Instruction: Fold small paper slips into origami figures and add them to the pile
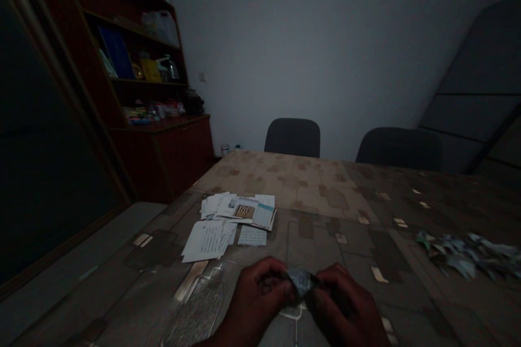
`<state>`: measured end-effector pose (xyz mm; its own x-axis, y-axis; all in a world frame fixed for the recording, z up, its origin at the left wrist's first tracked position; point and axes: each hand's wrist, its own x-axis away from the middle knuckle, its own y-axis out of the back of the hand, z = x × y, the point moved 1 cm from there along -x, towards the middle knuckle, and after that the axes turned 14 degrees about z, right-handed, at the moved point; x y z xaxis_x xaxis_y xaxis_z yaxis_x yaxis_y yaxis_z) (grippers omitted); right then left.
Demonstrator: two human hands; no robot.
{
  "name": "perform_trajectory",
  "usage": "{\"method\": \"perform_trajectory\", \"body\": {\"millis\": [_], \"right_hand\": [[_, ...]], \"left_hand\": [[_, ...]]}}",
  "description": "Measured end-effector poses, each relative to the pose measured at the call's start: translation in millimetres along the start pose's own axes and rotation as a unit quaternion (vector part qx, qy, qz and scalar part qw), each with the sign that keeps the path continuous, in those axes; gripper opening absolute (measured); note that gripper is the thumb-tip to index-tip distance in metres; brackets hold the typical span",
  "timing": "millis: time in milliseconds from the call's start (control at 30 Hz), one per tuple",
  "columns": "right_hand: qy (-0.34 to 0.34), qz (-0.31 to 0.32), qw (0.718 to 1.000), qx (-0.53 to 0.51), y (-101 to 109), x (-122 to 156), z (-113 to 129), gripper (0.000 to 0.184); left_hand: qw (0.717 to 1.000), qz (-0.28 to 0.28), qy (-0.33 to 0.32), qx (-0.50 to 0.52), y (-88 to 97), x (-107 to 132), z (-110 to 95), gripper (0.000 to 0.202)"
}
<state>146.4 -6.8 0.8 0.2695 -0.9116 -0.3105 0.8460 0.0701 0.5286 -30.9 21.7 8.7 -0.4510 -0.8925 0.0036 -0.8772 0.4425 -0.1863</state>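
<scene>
Between my two hands is a small folded piece of printed paper (302, 282), greyish and dark at its edges. My left hand (266, 287) pinches its left end with thumb and fingers. At the other end my right hand (344, 301) has its fingers closed on the paper too. Both hands are just above the patterned tablecloth (317, 227) at the near side. Ahead and to the left lie printed sheets and cards (207, 239) in loose stacks, with a picture card (244, 210) on top of the farther one.
A heap of crumpled or folded papers (468, 255) lies at the table's right. Two dark chairs (292, 136) stand behind the far edge. A wooden cabinet (175, 146) with laden shelves stands at the left. The room is dim.
</scene>
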Motion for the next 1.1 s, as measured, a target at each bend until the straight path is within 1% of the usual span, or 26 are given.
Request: {"method": "perform_trajectory", "body": {"millis": [67,167,233,300,400,533,667,733,833,900,1000,1100], "right_hand": [[-0.026,-0.001,1.0,-0.009,-1.5,-0.6,-2.1,0.009],[-0.01,0.037,0.999,0.021,-3.2,-2.4,-1.5,0.011],[0.008,0.051,0.998,0.048,-3.4,-3.5,0.2,0.015],[0.015,0.048,0.997,0.06,-2.8,-4.0,2.0,0.017],[0.021,0.047,0.997,0.06,-1.7,-3.9,4.3,0.017],[0.025,0.062,0.996,0.063,-0.9,-3.1,5.5,0.013],[0.028,0.071,0.995,0.071,-1.2,-3.1,4.7,0.012],[0.031,0.078,0.993,0.084,-2.0,-2.9,4.5,0.012],[0.022,0.078,0.992,0.095,-3.6,-1.9,4.7,0.014],[0.017,0.067,0.994,0.089,-4.7,-1.3,4.6,0.016],[0.018,0.049,0.995,0.085,-5.4,-1.3,3.5,0.02],[0.01,0.041,0.995,0.085,-4.3,-2.4,2.5,0.022]], "left_hand": [[0.998,0.0,0.008,0.062,-0.1,-2.4,3.7,0.025],[0.997,0.013,0.01,0.073,-1.3,-2.6,7.1,0.023],[0.999,0.023,0.009,0.048,-2.8,-0.8,7.3,0.016],[1.0,0.023,0.005,0.005,-4.3,1.2,6.3,0.012],[0.998,0.009,0.004,-0.06,-5.2,2.7,4.8,0.012],[0.994,-0.001,0.004,-0.109,-4.0,1.9,4.2,0.012],[0.986,0.006,-0.014,-0.166,-5.4,1.7,1.7,0.014],[0.984,0.007,-0.022,-0.177,-7.7,2.1,-0.1,0.016],[0.988,-0.003,-0.025,-0.155,-10.6,1.3,-1.1,0.019],[0.992,-0.013,-0.02,-0.126,-10.5,-0.8,0.4,0.019],[0.996,-0.022,-0.021,-0.079,-7.0,-4.5,5.5,0.019],[0.998,-0.016,-0.023,-0.048,-3.2,-6.7,12.3,0.019]]}}
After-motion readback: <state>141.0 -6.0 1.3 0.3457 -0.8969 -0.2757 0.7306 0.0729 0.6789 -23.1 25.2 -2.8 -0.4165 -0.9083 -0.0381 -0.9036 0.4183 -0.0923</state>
